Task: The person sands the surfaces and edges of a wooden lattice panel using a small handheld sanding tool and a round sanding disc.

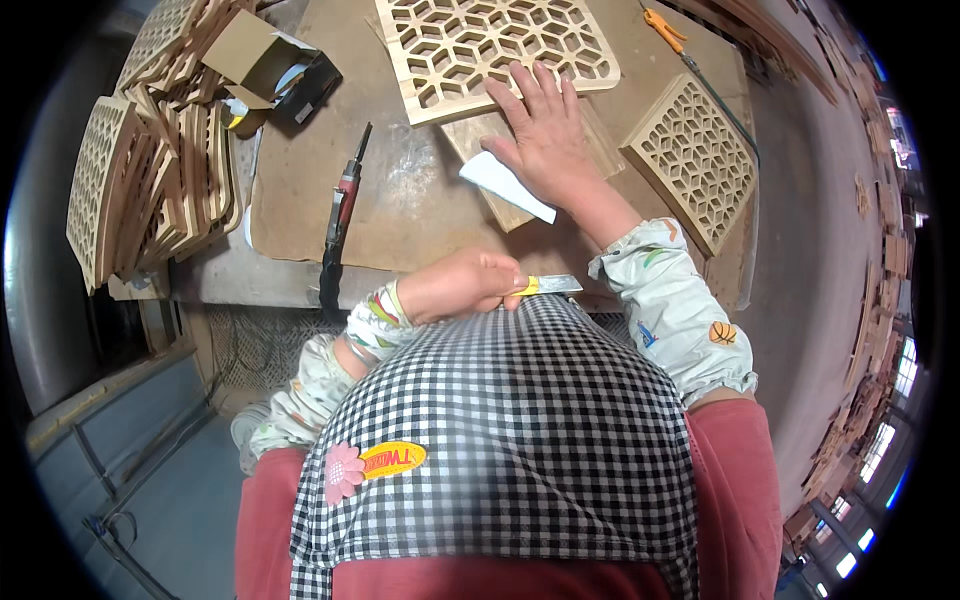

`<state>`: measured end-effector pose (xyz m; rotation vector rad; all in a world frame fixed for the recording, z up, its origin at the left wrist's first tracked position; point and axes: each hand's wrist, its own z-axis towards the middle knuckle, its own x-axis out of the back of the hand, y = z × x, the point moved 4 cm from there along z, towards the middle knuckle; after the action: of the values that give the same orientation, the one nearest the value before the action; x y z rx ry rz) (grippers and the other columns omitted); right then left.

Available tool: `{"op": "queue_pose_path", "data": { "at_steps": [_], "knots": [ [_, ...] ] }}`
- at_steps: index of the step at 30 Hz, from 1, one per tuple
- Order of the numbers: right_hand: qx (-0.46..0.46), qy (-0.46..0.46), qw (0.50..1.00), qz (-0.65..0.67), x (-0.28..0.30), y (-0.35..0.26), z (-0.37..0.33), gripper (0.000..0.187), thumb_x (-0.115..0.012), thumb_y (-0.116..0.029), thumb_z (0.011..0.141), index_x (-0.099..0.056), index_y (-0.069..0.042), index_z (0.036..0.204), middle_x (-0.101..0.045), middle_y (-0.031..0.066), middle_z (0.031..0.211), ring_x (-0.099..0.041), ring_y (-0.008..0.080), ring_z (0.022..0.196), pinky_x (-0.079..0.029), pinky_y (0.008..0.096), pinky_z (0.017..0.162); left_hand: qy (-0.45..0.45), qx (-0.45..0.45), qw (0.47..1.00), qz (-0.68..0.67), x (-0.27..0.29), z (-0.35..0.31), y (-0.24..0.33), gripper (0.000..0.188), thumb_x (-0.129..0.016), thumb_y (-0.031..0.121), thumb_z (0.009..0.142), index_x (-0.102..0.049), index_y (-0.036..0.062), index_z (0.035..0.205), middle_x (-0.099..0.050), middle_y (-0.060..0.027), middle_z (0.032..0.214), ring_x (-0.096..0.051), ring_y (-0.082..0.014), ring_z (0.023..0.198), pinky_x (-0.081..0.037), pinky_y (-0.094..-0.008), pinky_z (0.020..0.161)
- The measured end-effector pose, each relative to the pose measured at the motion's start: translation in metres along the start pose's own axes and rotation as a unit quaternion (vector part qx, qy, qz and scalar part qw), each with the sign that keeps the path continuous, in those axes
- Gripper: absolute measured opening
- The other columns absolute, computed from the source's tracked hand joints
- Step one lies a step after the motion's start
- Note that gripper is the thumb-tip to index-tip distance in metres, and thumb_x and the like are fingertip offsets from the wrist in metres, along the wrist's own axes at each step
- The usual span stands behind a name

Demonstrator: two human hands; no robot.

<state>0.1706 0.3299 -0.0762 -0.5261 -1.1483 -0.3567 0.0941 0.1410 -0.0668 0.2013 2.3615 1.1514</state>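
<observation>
My left hand (468, 284) is closed round the yellow handle of a short knife (555, 284), close against my apron. Its grey blade points right. My right hand (552, 140) lies with fingers spread over the front edge of a pale wooden lattice panel (445, 100). Beside its palm and thumb a white folded piece (505, 185), like paper or sandpaper, sticks out; I cannot tell whether the hand touches it. Under the panel's front edge lies a plain wooden board (470, 140), partly hidden by the panel and my hand.
A smaller lattice panel (695, 165) lies at the right, near an orange-handled tool (665, 30). On the left sit a red and black air tool (343, 205), an open cardboard box (262, 60) and stacked lattice panels (150, 190). The worktable (300, 190) has a brown covering.
</observation>
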Motion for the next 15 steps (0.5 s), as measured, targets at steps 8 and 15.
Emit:
{"op": "queue_pose_path", "data": {
  "at_steps": [8,15],
  "knots": [
    [-0.083,0.089,0.985,0.123,0.057,-0.014,-0.035,0.073,-0.078,-0.046,0.09,-0.055,-0.006,0.146,-0.057,0.0194,0.138,-0.049,0.0424,0.133,-0.039,0.0542,0.114,0.363,-0.116,0.907,-0.178,0.15,-0.077,-0.036,0.028,-0.055,0.031,0.11,-0.066,0.0054,0.11,-0.044,0.0098,0.061,-0.032,-0.0025,0.046,-0.026,-0.0231,0.043],
    [-0.181,-0.043,0.97,0.155,0.058,-0.011,-0.045,0.05,-0.089,-0.034,0.076,-0.067,-0.007,0.112,-0.066,0.0126,0.108,-0.064,0.0343,0.104,-0.052,0.0458,0.09,0.686,-0.063,0.613,0.388,0.237,-0.061,-0.065,0.055,-0.07,0.027,0.096,-0.058,0.0042,0.145,-0.064,-0.0237,0.128,-0.059,-0.0421,0.123,-0.047,-0.0487,0.108]
  ]
}}
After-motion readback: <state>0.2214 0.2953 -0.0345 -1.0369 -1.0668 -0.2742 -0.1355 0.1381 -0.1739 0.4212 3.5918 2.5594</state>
